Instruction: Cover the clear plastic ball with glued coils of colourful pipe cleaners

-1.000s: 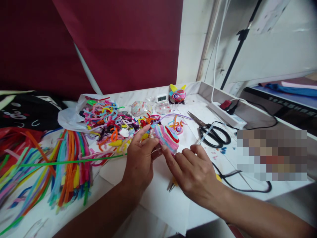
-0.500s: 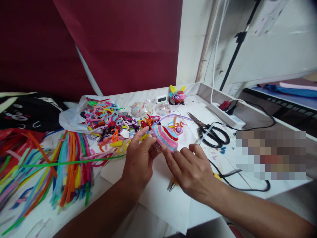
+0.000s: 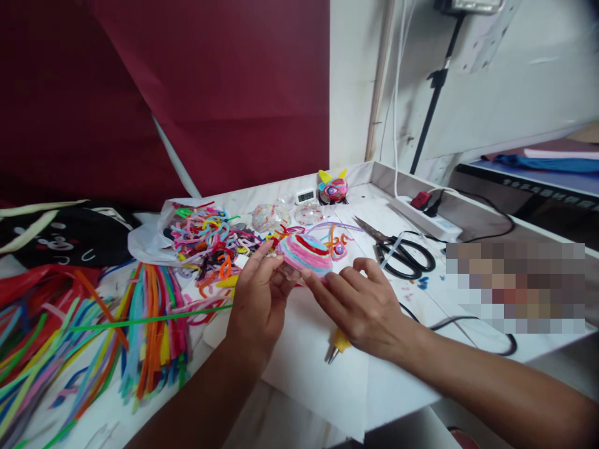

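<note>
A domed craft piece [image 3: 306, 252], covered in pink, blue, red and purple pipe-cleaner stripes, is held above the white paper. My left hand [image 3: 257, 290] grips its left side, where a clear plastic edge shows. My right hand [image 3: 362, 305] has its fingers curled, with the index fingertip pressed against the piece's lower edge; its thumb is mostly hidden. Below that hand a yellow nozzle with a metal tip [image 3: 339, 344], like a glue gun's, points toward me, its body covered by the hand. Black-handled scissors [image 3: 402, 252] lie just beyond, beside a pale strip [image 3: 392, 249].
Bundled pipe cleaners [image 3: 156, 330] lie at left, before a bag of twisted scraps [image 3: 201, 231]. At the back stand a small digital clock [image 3: 306, 197] and a horned, colourful figure [image 3: 334, 187]. A power strip [image 3: 428, 217] with cords runs along the right border.
The view has shifted slightly. The striped piece has tipped a little in my left hand, and my right index fingertip stays at its lower edge. More of the yellow nozzle shows.
</note>
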Demonstrator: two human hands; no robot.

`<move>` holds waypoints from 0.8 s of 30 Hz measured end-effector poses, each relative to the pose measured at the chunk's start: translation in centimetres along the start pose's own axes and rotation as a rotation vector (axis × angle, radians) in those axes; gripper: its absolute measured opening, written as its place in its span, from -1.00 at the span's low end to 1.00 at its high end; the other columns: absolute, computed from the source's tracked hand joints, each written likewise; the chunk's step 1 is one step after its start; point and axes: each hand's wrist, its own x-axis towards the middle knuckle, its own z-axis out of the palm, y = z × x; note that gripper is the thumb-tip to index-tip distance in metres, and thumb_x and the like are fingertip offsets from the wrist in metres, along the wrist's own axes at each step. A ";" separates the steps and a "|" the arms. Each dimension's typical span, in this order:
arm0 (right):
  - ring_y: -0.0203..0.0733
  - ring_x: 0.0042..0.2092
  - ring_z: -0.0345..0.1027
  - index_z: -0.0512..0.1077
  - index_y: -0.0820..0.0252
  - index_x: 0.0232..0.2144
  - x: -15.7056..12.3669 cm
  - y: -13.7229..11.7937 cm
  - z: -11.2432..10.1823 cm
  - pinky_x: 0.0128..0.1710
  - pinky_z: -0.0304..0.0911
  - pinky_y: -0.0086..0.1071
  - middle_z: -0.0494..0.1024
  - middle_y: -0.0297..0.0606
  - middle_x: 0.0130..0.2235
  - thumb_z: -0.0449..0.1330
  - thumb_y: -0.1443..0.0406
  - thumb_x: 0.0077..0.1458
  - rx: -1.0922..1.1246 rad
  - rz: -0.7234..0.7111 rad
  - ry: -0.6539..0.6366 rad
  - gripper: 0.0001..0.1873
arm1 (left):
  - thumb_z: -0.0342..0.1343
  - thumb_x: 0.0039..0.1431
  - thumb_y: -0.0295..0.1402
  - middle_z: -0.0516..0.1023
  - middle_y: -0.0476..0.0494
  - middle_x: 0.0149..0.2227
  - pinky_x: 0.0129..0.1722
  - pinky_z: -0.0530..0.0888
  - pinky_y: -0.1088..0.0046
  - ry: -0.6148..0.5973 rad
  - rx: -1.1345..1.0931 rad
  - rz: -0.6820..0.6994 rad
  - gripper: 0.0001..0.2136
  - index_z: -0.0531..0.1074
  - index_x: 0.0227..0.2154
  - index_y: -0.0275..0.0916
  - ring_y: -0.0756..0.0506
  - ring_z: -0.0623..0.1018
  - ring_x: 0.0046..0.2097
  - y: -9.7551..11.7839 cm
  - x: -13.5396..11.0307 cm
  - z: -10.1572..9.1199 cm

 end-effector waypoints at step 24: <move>-0.31 -0.33 0.37 0.57 0.10 -0.29 4.7 2.9 3.1 -0.36 0.26 -0.44 0.48 -0.30 -0.36 0.13 0.40 0.21 0.820 0.413 0.392 -0.79 | -0.05 0.25 -0.64 0.56 0.05 -0.44 -0.29 0.54 0.70 0.154 -0.152 0.093 -0.79 0.42 -0.35 -0.26 0.13 0.59 -0.42 3.7 1.1 3.7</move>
